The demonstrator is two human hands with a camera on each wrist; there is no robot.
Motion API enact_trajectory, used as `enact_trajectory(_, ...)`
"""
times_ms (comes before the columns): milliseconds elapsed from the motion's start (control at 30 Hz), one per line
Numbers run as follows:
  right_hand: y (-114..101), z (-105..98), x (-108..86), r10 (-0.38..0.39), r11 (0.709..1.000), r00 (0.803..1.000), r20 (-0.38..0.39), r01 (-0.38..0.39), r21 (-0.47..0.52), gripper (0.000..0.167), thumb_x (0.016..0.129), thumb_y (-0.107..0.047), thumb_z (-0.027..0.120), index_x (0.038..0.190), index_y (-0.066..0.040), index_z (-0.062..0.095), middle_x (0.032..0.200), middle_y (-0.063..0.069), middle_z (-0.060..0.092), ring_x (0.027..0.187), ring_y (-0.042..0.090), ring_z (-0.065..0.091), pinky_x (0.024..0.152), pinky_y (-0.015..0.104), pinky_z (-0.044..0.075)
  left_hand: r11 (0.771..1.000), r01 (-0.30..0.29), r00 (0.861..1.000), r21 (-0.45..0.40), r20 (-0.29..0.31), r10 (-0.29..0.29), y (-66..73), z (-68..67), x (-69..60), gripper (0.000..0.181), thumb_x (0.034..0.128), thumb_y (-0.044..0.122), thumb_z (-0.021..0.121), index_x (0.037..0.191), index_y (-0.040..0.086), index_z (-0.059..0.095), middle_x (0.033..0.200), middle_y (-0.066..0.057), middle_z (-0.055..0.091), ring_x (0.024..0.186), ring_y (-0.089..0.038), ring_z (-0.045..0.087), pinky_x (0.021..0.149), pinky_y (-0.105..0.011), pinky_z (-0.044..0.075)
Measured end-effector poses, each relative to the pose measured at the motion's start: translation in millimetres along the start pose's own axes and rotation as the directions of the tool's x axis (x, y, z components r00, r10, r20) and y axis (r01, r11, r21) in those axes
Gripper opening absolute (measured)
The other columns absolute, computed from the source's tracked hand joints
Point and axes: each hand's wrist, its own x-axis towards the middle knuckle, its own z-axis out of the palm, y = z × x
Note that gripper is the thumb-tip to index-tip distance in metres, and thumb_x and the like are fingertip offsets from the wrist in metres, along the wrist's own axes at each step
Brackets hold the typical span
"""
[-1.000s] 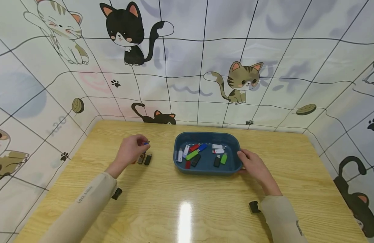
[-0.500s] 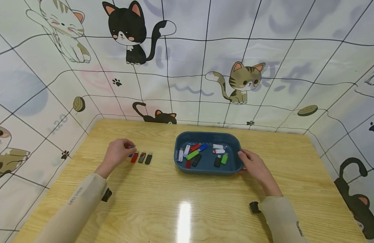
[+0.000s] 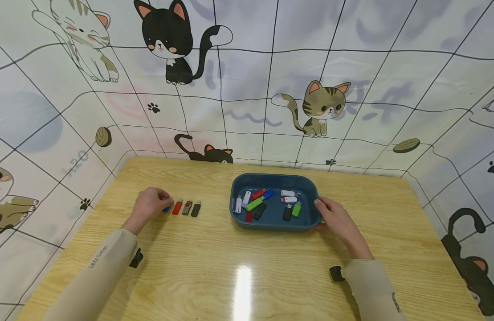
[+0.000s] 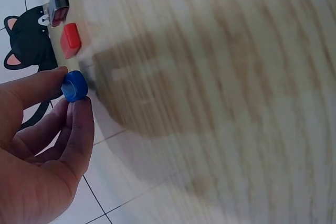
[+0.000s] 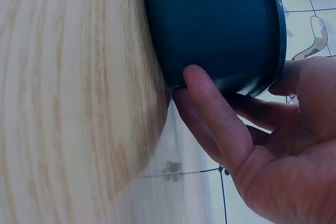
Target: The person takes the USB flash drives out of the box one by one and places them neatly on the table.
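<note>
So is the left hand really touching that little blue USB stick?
Touching. The left wrist view shows the left hand pinching the blue USB stick, its fingers against opposite sides.

blue USB stick (image 4: 75, 86), dark-blue tray (image 3: 275, 226), light wood-grained table (image 3: 295, 267), cat-print backdrop (image 3: 247, 111)

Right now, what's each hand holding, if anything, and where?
Left hand: a blue USB flash drive, pinched by opposite sides of its body. Right hand: the dark blue plastic bin, held at its right end.
</note>
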Motion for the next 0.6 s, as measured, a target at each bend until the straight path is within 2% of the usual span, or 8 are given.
enact_trajectory(167,-1.6,-0.2,-0.7,-0.002,1.0,1.0,0.002,0.002,0.001,0.063,0.114,-0.033,0.039,0.158,0.01,0.027,0.152,0.038,0.04,0.128,0.049,0.056,0.083,0.043,0.061,1.0,-0.011,1.0,0.022,-0.015,0.011,-3.7,1.9,0.8,0.028,0.0946,0.017,0.073,0.105,-0.008,0.075,0.098,-0.019,0.075,0.093,-0.036,0.069,0.081,-0.049,0.056)
enact_trajectory(433,-1.2,-0.2,-0.4,0.005,1.0,1.0,0.009,-0.005,-0.013,0.065,0.114,-0.034,0.039,0.159,0.01,0.025,0.155,0.038,0.035,0.132,0.05,0.052,0.084,0.043,0.06,0.999,0.029,1.0,0.021,0.0,-0.029,-2.0,2.0,-0.5,0.032,0.0942,0.02,0.075,0.108,-0.009,0.074,0.1,-0.021,0.075,0.095,-0.038,0.069,0.082,-0.05,0.056)
enact_trajectory(600,0.4,-1.0,0.2,0.001,1.0,1.0,0.011,-0.001,-0.011,0.064,0.114,-0.034,0.038,0.159,0.01,0.025,0.155,0.037,0.036,0.13,0.049,0.054,0.084,0.044,0.06,0.999,0.023,1.0,0.033,-0.004,-0.023,-2.6,2.4,-0.1,0.033,0.0935,0.021,0.077,0.107,-0.009,0.074,0.098,-0.02,0.075,0.095,-0.039,0.068,0.082,-0.051,0.055)
